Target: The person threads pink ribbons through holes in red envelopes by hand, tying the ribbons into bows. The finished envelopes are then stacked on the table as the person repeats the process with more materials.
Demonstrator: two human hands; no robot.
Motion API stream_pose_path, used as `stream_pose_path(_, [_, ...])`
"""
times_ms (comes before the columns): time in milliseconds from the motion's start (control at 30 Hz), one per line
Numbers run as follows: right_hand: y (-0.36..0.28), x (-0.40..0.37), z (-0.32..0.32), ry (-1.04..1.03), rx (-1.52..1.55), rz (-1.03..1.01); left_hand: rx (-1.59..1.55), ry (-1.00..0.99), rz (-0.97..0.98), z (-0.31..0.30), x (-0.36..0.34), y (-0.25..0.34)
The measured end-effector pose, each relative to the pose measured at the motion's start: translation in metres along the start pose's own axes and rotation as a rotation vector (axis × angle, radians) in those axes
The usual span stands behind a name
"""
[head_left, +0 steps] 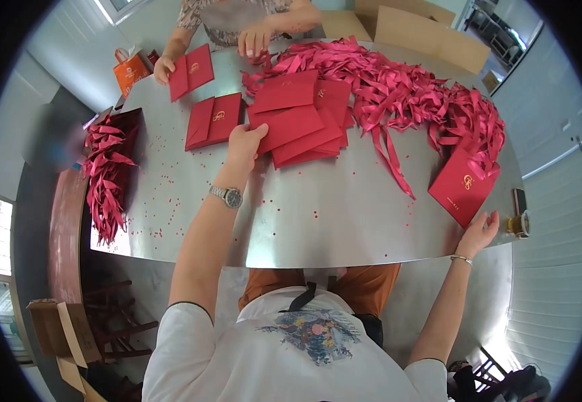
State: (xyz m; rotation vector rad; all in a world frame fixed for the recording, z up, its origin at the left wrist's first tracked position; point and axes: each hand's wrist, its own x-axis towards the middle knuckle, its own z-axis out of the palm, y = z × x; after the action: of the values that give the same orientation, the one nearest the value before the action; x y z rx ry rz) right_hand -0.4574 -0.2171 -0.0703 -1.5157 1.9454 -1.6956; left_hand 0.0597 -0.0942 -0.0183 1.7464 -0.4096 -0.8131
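Observation:
My left hand [244,144], with a metal watch on its wrist, reaches out over the steel table [331,221] and grips the near edge of a red envelope [287,127] on top of a stack of red envelopes [317,137]. My right hand [478,231], wearing a thin bracelet, rests open at the table's right edge, just below a single red envelope with a gold emblem [464,185]. A large heap of red ribbons [405,94] lies across the far right of the table.
Another person's hands [254,40] work at the far side with a red folder [190,72]. A second red folder [214,120] lies near it. More ribbons [106,177] hang at the left edge. An orange bag [130,70], cardboard sheets [411,27] and a tape roll [520,223] surround the table.

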Motion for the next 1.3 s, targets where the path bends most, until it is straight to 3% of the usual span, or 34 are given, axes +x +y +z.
stream_pose_path(133, [-0.007,-0.004,0.000,0.026,0.082,-0.063,-0.273,-0.080,-0.034,0.002,-0.011,0.006])
stream_pose_path(200, [-0.024,-0.010,-0.002,0.098,-0.022,-0.284,-0.296,-0.104,-0.035,0.001,-0.012,0.005])
stream_pose_path(233, [-0.043,-0.013,0.003,0.090,-0.022,-0.297,-0.309,-0.099,-0.039,-0.001,-0.010,0.002])
stream_pose_path(300, [-0.096,-0.030,0.020,-0.023,0.239,-0.428,-0.297,-0.103,-0.029,-0.001,-0.005,0.000])
stream_pose_path(467, [-0.225,-0.075,0.118,-0.713,0.570,-0.177,-0.398,-0.185,0.019,-0.002,0.031,-0.022])
stream_pose_path(500, [-0.232,-0.080,0.155,-0.707,0.448,-0.319,-0.401,-0.174,0.022,-0.005,0.035,-0.022])
stream_pose_path(533, [-0.247,-0.086,0.191,-0.800,0.362,-0.262,-0.340,-0.144,0.022,-0.005,0.024,-0.016])
stream_pose_path(567, [-0.262,-0.095,0.218,-0.743,0.251,-0.420,-0.283,-0.097,0.033,-0.002,0.008,-0.009])
stream_pose_path(633, [-0.303,-0.103,0.258,-0.971,-0.147,-0.331,-0.229,-0.063,0.095,0.000,0.007,-0.016])
stream_pose_path(700, [-0.325,-0.118,0.280,-1.012,-0.297,-0.265,-0.165,-0.053,0.157,0.003,0.025,-0.036])
stream_pose_path(733, [-0.326,-0.125,0.294,-1.016,-0.341,-0.246,-0.216,-0.037,0.004,0.004,-0.007,-0.004])
stream_pose_path(767, [-0.323,-0.128,0.305,-1.087,-0.351,-0.257,-0.216,-0.032,0.012,0.002,-0.002,-0.009])
stream_pose_path(867, [-0.324,-0.132,0.298,-1.151,-0.288,-0.221,-0.261,-0.016,0.139,0.001,-0.011,-0.005])
stream_pose_path(933, [-0.313,-0.132,0.290,-0.926,0.236,-0.283,-0.291,0.023,0.217,0.003,-0.012,-0.015])
stream_pose_path(967, [-0.306,-0.128,0.283,-0.925,0.338,-0.249,-0.311,0.064,0.301,0.004,-0.014,-0.020])
stream_pose_path(1033, [-0.308,-0.124,0.245,-1.030,0.820,-0.088,-0.335,0.009,0.364,0.000,-0.035,-0.013])
stream_pose_path(1100, [-0.299,-0.119,0.207,-1.057,0.763,-0.104,-0.246,0.009,0.359,-0.001,-0.054,-0.019])
stream_pose_path(1167, [-0.275,-0.125,0.174,-1.119,0.829,-0.051,0.079,-0.035,0.465,-0.004,-0.059,-0.051])
stream_pose_path(1200, [-0.255,-0.132,0.164,-1.101,0.806,-0.062,0.357,-0.119,0.448,-0.011,-0.088,-0.024])
stream_pose_path(1233, [-0.232,-0.140,0.156,-1.081,0.783,-0.072,0.355,-0.125,0.440,-0.009,-0.095,-0.036])
stream_pose_path(1300, [-0.206,-0.151,0.143,-1.061,0.686,-0.050,0.630,-0.051,0.749,-0.008,-0.105,-0.058])
